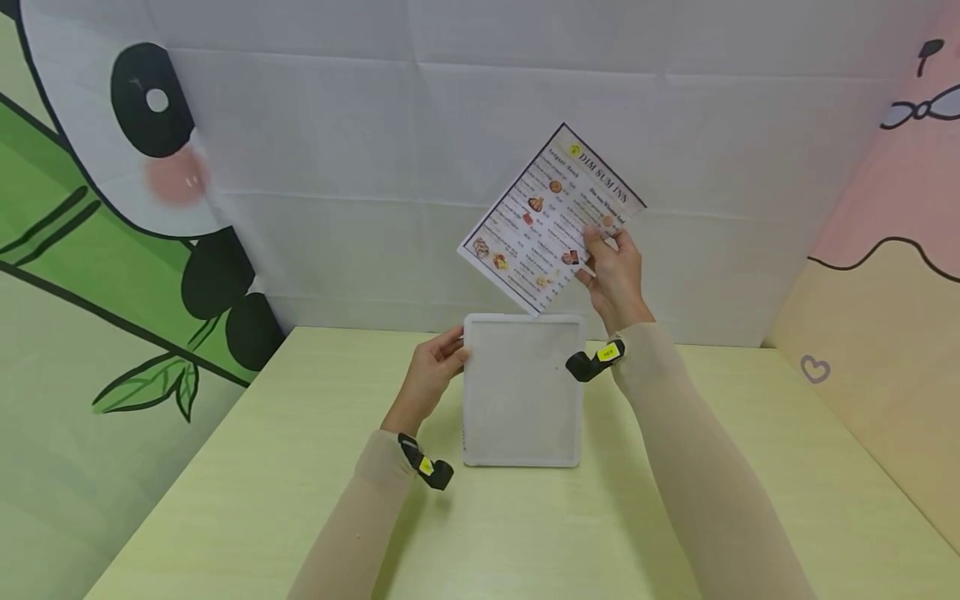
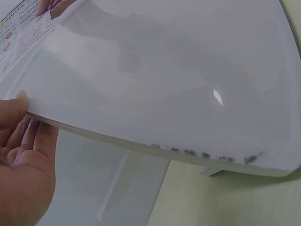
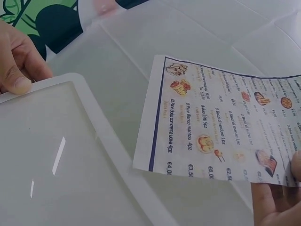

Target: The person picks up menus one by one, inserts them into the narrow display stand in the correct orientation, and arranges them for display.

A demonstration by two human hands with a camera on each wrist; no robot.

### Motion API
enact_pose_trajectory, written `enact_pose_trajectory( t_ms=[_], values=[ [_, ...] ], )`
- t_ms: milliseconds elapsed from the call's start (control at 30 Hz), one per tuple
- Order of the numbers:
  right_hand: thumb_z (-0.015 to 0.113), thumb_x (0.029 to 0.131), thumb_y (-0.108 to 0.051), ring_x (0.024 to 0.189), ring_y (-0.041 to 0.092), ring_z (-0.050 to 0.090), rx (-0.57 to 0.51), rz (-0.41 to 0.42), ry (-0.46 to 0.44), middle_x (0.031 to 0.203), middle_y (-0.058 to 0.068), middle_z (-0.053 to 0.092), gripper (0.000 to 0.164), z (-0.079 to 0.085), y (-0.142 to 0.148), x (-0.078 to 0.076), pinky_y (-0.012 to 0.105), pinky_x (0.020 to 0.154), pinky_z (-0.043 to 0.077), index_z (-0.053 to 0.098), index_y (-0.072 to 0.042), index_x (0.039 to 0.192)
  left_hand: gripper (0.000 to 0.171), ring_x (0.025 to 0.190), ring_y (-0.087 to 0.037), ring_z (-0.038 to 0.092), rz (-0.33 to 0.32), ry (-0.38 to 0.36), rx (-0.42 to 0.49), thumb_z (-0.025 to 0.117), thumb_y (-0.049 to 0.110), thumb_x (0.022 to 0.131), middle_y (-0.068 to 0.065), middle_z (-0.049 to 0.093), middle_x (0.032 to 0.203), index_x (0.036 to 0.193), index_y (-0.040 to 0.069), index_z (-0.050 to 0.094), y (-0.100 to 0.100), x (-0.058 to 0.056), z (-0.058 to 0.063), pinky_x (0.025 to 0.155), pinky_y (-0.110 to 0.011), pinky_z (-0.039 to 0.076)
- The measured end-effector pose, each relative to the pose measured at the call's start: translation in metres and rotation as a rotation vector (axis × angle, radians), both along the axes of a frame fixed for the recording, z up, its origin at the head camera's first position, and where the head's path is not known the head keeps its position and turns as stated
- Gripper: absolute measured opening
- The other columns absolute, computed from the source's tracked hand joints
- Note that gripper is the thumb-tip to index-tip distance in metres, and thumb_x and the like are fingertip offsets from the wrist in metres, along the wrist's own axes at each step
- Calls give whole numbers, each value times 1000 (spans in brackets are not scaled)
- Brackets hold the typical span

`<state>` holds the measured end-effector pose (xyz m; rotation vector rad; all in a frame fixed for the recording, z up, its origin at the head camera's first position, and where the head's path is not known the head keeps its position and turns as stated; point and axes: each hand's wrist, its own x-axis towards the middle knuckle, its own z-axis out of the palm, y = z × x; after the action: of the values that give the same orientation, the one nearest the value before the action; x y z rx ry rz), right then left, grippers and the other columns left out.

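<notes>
Head view: at centre, the left hand [image 1: 433, 367] pinches a white rectangular board [image 1: 522, 392] by its left edge; above, the right hand [image 1: 617, 275] pinches a tilted paper menu [image 1: 543, 221]. Left wrist: glossy board — dark smudges [image 2: 205, 155] low in the picture. Right wrist: rounded corner, left of the menu.

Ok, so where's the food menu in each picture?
Head: the menu is in the upper middle, tilted, pinched by the right hand.
Left wrist: it's in the top-left corner, partly cut off.
Right wrist: it fills much of the right half, cut off at the right edge.
Shared landmark: the white board, its edge held by the left hand, is in all three.
</notes>
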<state>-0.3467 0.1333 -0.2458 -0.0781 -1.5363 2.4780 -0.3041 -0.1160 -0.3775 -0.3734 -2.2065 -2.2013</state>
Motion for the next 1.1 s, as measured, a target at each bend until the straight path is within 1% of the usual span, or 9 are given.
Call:
enact_pose_trajectory(
  t_ms=[167, 333, 533, 800, 1100],
  values=[
    [65, 91, -24, 90, 18, 67, -32, -29, 2, 113, 2, 67, 31, 2, -1, -1, 29, 71, 59, 59, -23, 121, 48, 121, -29, 56, 1, -5, 0, 54, 4, 97, -22, 54, 136, 144, 4, 44, 0, 1, 1, 99, -39, 50],
    [66, 90, -23, 92, 18, 67, -67, -32, 13, 116, 3, 67, 32, 2, 1, 0, 29, 71, 59, 60, -23, 121, 48, 120, -28, 57, 6, -3, -4, 55, 5, 96, -22, 54, 135, 144, 3, 44, 0, 1, 0, 98, -38, 51],
    [65, 90, -25, 94, 18, 67, -68, -26, 5, 118, 2, 66, 32, 2, 2, 0, 29, 73, 58, 59, -25, 122, 48, 118, -27, 58, 7, -6, -4, 54, 4, 97, -22, 55, 135, 144, 4, 44, 0, 1, 0, 98, -37, 52],
    [65, 90, -25, 92, 17, 66, -64, -21, -17, 118, 1, 66, 32, -1, 2, 0, 28, 73, 57, 60, -26, 122, 48, 118, -26, 58, 8, -5, 2, 54, 4, 97, -23, 54, 135, 143, 3, 44, 0, 1, 0, 97, -36, 52],
    [65, 91, -24, 97, 19, 66, -65, -2, -34, 121, 1, 66, 32, -4, 3, 0, 29, 77, 57, 59, -26, 123, 49, 118, -26, 58, 6, -10, -3, 55, 5, 96, -22, 54, 136, 144, 4, 44, 0, 0, -1, 97, -35, 52]
  ],
)
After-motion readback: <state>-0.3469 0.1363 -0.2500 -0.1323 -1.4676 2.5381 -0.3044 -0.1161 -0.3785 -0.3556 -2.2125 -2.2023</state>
